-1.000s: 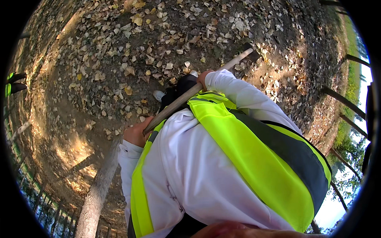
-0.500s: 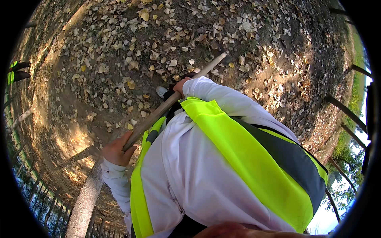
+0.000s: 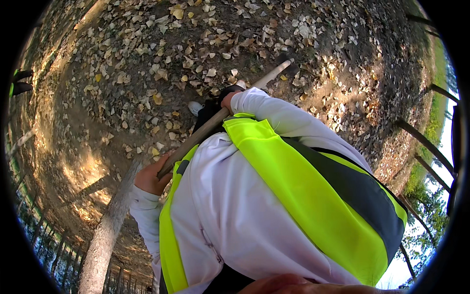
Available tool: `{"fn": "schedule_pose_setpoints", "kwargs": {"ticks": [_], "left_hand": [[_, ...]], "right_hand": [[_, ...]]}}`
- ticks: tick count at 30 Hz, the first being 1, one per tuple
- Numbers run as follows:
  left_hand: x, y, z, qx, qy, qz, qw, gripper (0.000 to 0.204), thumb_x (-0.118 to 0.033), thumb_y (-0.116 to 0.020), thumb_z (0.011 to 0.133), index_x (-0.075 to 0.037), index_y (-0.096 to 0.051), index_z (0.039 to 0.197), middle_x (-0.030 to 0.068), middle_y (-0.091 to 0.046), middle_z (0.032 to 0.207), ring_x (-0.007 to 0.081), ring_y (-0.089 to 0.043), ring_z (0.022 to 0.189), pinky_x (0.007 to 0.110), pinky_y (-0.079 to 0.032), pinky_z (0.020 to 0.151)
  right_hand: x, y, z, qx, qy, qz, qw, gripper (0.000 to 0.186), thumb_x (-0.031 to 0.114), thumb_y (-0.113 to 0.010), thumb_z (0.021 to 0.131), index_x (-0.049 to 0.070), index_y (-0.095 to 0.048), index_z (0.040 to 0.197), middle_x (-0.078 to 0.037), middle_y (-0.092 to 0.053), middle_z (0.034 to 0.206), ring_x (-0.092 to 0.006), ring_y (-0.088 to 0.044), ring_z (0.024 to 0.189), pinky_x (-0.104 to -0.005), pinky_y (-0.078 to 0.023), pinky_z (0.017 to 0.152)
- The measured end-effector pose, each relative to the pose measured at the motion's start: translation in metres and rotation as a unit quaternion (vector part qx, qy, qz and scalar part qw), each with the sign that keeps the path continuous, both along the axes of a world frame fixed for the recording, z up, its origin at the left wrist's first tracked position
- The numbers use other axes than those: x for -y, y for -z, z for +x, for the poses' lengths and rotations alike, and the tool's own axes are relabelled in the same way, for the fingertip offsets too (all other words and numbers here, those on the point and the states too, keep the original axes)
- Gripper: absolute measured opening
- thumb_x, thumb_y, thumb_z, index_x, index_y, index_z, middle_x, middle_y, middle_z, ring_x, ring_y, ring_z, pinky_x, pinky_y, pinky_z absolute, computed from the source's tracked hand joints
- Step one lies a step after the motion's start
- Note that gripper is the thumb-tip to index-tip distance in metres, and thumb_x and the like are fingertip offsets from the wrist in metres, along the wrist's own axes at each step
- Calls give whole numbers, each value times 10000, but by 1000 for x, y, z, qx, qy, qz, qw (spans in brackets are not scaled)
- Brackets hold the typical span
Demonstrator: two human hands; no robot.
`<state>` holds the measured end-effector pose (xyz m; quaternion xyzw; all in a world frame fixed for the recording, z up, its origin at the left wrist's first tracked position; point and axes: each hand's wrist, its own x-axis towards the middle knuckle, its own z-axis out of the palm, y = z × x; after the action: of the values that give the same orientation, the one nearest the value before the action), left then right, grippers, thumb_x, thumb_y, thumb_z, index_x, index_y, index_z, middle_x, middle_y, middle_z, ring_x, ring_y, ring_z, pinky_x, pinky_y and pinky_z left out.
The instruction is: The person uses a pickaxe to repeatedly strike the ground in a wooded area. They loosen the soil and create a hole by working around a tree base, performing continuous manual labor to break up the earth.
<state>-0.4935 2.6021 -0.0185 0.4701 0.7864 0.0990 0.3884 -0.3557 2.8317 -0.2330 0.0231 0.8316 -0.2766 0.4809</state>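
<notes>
Brown ground [image 3: 122, 44], strewn with pale and yellow leaves, fills most of the frame, with sunlit patches at the left and right. Over its lower middle spreads the wearer's white top [image 3: 235, 191], and across that lies a bright yellow-green vest [image 3: 274, 181] with a broad dark grey panel. A small dark mark low on the top's front, left of centre, is too small to make out.

A pale tree trunk [image 3: 105, 240] slants up from the lower left edge. Along the right edge, dark trunks [image 3: 426, 138] lean in front of green growth and bright sky.

The wooden handle [image 3: 193, 138] runs diagonally from left of centre to the upper right of centre, in front of the body. At its far upper end is a dark tool head [image 3: 293, 68], too blurred for its shape to be told.

The left hand [image 3: 152, 175], left of centre, grips the handle near its lower end. The right hand [image 3: 228, 101], near the centre, is closed round it farther up, partly covered by the white sleeve.

At the upper left edge stand another person's dark legs [image 3: 22, 88]. Smallest is a white shoe [image 3: 196, 107] beside the handle, above the middle.
</notes>
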Motion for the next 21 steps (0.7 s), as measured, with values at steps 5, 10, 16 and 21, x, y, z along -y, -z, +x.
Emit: {"fn": "schedule_pose_setpoints", "kwargs": {"ticks": [5, 10, 16, 21], "left_hand": [[6, -75, -23, -112, 28, -74, 990, 482, -99, -632, 515, -111, -496, 977, 127, -541, 704, 258, -530, 605, 316, -424, 525], [13, -84, -37, -138, 0, -76, 987, 431, -67, -640, 503, -62, -529, 920, 138, -551, 792, 231, -549, 673, 276, -432, 586], [25, -44, -43, -50, -50, -22, 997, 410, -65, -632, 519, -48, -529, 915, 133, -556, 778, 208, -553, 675, 266, -426, 586], [13, 9, -34, 66, -69, -13, 995, 398, -92, -623, 562, -58, -515, 944, 132, -557, 800, 204, -553, 697, 265, -426, 609]], "right_hand": [[53, -1, -44, -103, 32, -88, 990, 263, 237, -572, 558, 195, -518, 812, -34, -538, 809, -234, -501, 828, -355, -378, 696], [67, -3, -57, -127, 53, -116, 984, 298, 243, -600, 523, 190, -509, 802, -30, -540, 796, -239, -508, 808, -357, -390, 680], [51, -3, -50, -43, 26, -56, 997, 320, 237, -600, 525, 196, -529, 835, -36, -535, 834, -222, -495, 853, -360, -379, 716], [14, 5, -8, 16, 58, 7, 998, 353, 233, -607, 524, 197, -529, 866, -31, -529, 877, -212, -482, 891, -360, -363, 740]]}}
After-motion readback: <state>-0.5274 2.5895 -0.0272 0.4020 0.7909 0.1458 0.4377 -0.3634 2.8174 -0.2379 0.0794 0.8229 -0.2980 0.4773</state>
